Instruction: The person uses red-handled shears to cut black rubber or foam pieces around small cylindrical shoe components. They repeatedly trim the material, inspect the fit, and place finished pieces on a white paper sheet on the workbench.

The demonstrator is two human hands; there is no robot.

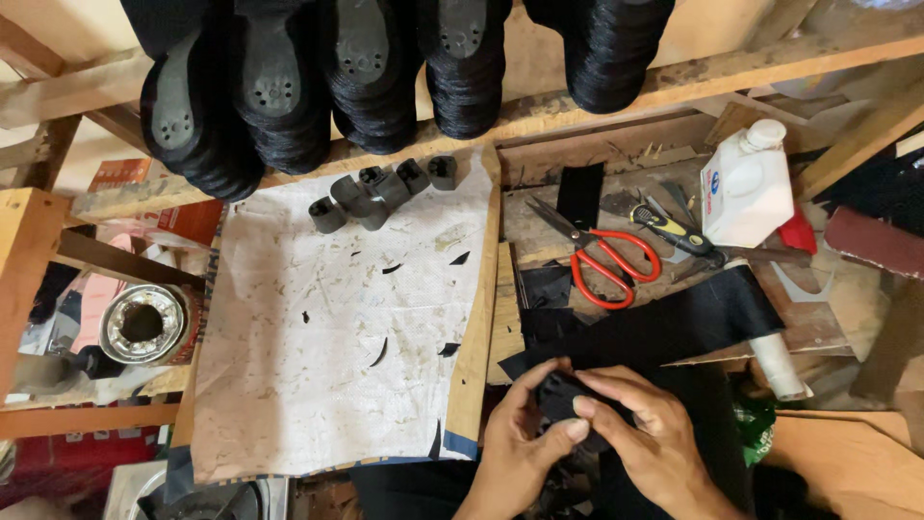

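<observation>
Both hands meet at the bottom centre around a small black piece [561, 395], which looks like a shoe heel block wrapped in black material. My left hand [517, 445] grips it from the left with the thumb pressed on its front. My right hand [647, 433] covers it from the right, fingers curled over the top. A long strip of black material [674, 327] lies on the bench just above the hands. Several bare grey-black heel blocks [375, 193] sit in a cluster at the top of a white cutting board [318, 366].
Red-handled scissors [602, 260], a yellow-and-black utility knife [674, 231] and a white plastic bottle [746, 188] lie on the wooden bench. Stacks of black shoe soles [385, 77] hang on a rail above. An open tin can [144, 323] stands at left.
</observation>
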